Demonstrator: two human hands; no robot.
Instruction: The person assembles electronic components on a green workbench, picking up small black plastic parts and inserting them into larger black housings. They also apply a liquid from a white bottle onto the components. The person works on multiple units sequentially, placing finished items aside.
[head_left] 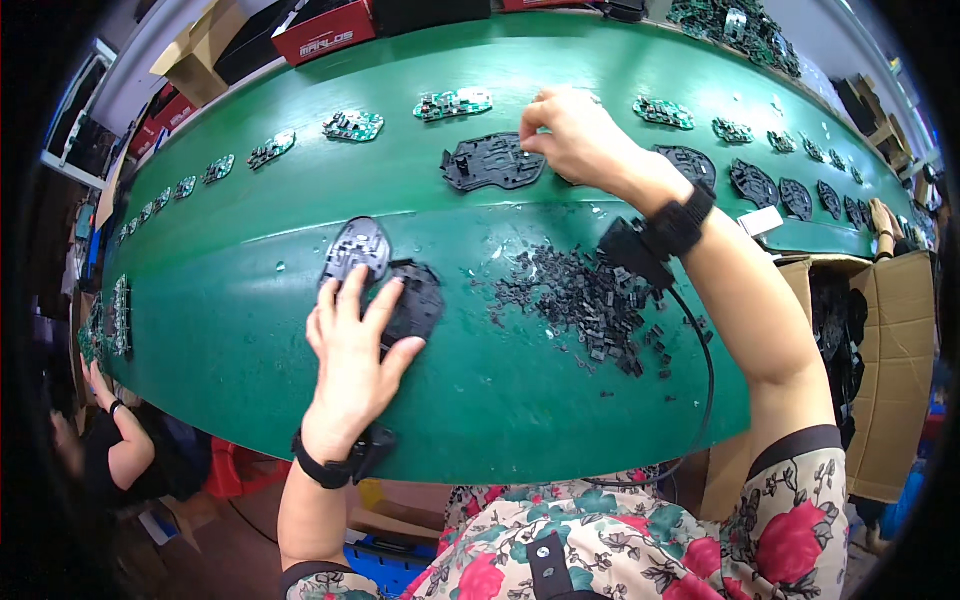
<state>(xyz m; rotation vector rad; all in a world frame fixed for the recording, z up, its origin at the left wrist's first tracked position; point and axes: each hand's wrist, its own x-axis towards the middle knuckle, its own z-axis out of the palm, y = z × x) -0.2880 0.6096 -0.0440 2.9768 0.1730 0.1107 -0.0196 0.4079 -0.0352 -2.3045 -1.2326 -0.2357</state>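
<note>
My left hand [352, 345] lies flat with fingers spread on a black mouse base shell [415, 300] near the front of the green belt; a second shell [357, 247] sits just beyond my fingertips. My right hand [572, 135] reaches farther out, its fingers pinched over the right edge of another black base shell [492, 162]. What the pinch holds is too small to tell. A pile of several small black plastic parts [585, 300] lies between my arms. Both wrists carry black straps.
The green conveyor belt [250, 330] carries rows of green circuit boards [352, 126] along its far side and more black shells [780, 190] to the right. Cardboard boxes [895, 350] stand at the right. Another person's arm [120, 425] shows at lower left.
</note>
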